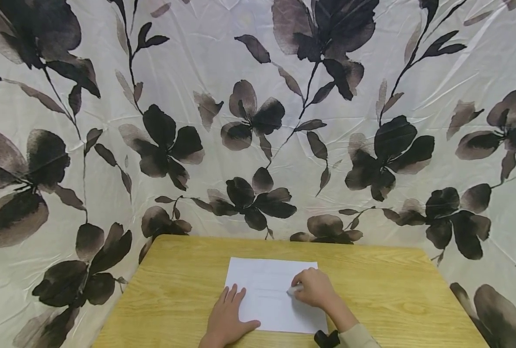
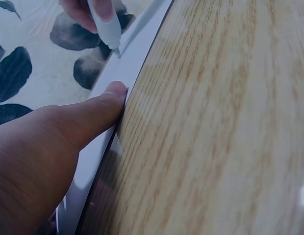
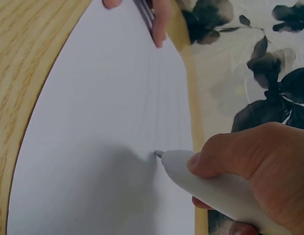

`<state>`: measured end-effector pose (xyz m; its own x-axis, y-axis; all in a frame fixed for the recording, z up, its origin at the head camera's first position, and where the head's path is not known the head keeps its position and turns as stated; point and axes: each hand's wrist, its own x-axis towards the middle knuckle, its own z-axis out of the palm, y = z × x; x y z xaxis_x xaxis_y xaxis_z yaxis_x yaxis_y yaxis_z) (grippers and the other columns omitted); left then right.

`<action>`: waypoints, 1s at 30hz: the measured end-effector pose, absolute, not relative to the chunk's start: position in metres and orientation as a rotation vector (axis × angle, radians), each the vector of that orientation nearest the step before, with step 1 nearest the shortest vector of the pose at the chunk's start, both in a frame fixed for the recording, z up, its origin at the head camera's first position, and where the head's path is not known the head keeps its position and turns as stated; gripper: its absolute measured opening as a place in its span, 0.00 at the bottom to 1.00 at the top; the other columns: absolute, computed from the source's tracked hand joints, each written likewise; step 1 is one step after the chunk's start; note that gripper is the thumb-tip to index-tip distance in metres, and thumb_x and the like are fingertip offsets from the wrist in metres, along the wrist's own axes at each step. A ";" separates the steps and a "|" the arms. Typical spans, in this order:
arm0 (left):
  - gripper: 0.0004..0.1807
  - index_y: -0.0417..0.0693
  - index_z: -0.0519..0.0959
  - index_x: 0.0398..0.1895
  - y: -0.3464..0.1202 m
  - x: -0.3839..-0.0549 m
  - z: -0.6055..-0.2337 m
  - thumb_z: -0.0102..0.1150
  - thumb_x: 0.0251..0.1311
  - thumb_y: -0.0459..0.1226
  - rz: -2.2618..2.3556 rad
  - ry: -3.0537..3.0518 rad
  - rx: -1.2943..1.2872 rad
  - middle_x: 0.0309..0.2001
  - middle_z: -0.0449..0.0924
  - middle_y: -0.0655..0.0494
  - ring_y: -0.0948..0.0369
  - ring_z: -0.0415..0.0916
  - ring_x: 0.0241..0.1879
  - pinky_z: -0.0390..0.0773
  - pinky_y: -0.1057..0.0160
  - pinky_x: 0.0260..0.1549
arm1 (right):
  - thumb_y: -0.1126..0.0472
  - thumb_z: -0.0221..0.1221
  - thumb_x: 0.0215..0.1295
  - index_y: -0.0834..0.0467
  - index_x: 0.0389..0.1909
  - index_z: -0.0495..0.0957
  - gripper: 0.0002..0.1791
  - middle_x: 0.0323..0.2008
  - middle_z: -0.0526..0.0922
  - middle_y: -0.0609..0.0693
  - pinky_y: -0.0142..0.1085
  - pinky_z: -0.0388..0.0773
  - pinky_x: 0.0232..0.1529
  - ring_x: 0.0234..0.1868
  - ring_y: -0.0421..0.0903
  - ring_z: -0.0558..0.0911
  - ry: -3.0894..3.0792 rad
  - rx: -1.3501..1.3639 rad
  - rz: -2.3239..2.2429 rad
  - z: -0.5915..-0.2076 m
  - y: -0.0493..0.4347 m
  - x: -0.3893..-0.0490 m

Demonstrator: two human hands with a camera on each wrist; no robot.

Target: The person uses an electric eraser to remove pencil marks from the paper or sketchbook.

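Observation:
A white sheet of paper [image 1: 284,316] lies on the wooden table, with several faint, roughly parallel lines across it. My left hand [image 1: 226,319] rests on the paper's left part, fingers spread, thumb [image 2: 100,108] along the near edge. In my right hand [image 1: 317,288], thumb and fingers grip a thick white pen [image 3: 215,188] with a small grey tip. That tip is at the paper's surface, toward the right side, at the right end of the lines in the head view. The right wrist view also shows fingers of the left hand at the sheet's far end.
The yellow wood-grain table [image 1: 384,280] extends around the paper. Behind and beside it hangs a pale cloth [image 1: 258,67] with dark printed flowers. A black object [image 1: 326,339] is at my right wrist, by the paper's near right corner.

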<state>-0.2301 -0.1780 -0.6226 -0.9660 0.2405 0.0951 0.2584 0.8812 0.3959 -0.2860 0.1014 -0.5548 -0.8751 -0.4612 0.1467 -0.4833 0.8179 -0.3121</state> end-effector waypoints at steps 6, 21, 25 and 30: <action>0.56 0.44 0.69 0.67 -0.180 -0.232 -0.625 0.57 0.42 0.74 -0.636 -2.996 -0.411 0.68 0.62 0.37 0.39 0.53 0.69 0.57 0.39 0.65 | 0.62 0.67 0.44 0.50 0.28 0.88 0.08 0.27 0.85 0.41 0.30 0.69 0.18 0.24 0.36 0.75 -2.933 0.759 0.531 -0.552 0.099 -0.285; 0.55 0.42 0.69 0.67 -0.180 -0.229 -0.622 0.59 0.44 0.72 -0.665 -2.997 -0.414 0.69 0.61 0.36 0.38 0.53 0.69 0.57 0.39 0.65 | 0.62 0.67 0.44 0.49 0.27 0.88 0.08 0.28 0.84 0.41 0.33 0.70 0.21 0.26 0.39 0.75 -2.936 0.740 0.507 -0.554 0.096 -0.286; 0.55 0.42 0.69 0.68 -0.181 -0.229 -0.622 0.59 0.43 0.72 -0.664 -2.996 -0.408 0.69 0.61 0.37 0.38 0.52 0.69 0.57 0.39 0.65 | 0.62 0.68 0.44 0.49 0.27 0.88 0.07 0.28 0.84 0.40 0.33 0.71 0.22 0.27 0.40 0.77 -2.928 0.755 0.504 -0.554 0.095 -0.286; 0.55 0.42 0.69 0.67 -0.180 -0.228 -0.620 0.60 0.43 0.71 -0.696 -2.992 -0.402 0.69 0.61 0.36 0.38 0.52 0.69 0.57 0.38 0.65 | 0.61 0.68 0.44 0.49 0.28 0.88 0.07 0.28 0.84 0.40 0.32 0.71 0.21 0.28 0.40 0.77 -2.927 0.765 0.486 -0.553 0.094 -0.286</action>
<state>-0.2282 -0.1804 -0.6198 -0.9653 0.2409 0.1004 0.2605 0.8655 0.4279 -0.2862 0.0938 -0.5532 -0.8724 -0.4641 0.1533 -0.4888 0.8251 -0.2833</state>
